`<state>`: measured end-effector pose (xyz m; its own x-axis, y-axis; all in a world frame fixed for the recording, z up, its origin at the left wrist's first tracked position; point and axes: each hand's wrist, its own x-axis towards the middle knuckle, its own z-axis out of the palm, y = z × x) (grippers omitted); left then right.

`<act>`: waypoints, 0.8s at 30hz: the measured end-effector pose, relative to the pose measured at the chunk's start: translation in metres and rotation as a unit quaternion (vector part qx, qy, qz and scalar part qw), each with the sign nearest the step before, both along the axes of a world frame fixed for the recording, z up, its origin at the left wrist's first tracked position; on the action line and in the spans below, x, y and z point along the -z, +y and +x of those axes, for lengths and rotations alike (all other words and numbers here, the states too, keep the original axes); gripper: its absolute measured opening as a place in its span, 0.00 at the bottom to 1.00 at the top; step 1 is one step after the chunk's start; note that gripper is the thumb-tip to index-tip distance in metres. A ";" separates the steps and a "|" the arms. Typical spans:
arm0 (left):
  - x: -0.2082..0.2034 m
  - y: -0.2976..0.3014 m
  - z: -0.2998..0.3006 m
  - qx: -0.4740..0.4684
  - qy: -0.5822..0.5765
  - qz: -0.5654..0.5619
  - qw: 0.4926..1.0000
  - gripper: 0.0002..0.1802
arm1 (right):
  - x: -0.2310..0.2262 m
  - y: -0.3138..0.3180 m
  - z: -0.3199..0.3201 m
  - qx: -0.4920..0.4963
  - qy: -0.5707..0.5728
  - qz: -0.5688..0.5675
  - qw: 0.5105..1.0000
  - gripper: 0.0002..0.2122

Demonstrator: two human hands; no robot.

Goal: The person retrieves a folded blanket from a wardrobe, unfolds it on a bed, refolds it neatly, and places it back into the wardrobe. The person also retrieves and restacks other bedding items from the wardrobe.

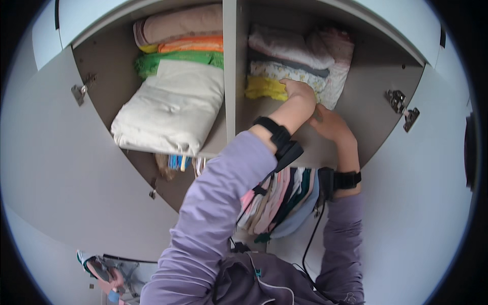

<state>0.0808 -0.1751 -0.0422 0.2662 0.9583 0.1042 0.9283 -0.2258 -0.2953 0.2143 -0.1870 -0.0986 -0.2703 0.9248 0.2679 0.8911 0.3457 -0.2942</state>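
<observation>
My left hand (301, 96) reaches into the right compartment, at the front of a stack of folded cloths. One finger is stretched out to the left over a yellow folded cloth (264, 88); its other fingers are mostly hidden. Above the yellow one lie a white patterned cloth (264, 68), a dark grey cloth (317, 71) and a pale pink folded cloth (279, 43). My right hand (333, 124) is just below and right, its fingers bent at the lower end of a pale patterned cloth (339, 66) that slopes down the stack's right side. Whether it grips that cloth is hidden.
A vertical divider (230, 76) separates the left compartment, which holds a thick white folded bedding piece (168, 109) and green (147, 63), orange (190, 44) and pinkish-brown (178, 24) textiles. Clothes (284, 198) hang below the shelf. Open doors (401, 203) flank the cabinet, with metal hinges (401, 109).
</observation>
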 end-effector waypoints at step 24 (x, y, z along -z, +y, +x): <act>0.231 -0.147 -0.083 0.150 -0.331 0.395 0.844 0.27 | 0.166 -0.082 0.009 -0.030 0.167 0.456 0.874 0.17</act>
<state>-0.0019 -0.3218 -0.2729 0.1178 0.4191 0.9003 0.8853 -0.4550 0.0960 0.2230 -0.2694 -0.2646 -0.0773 0.2729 0.9589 0.7797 0.6160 -0.1124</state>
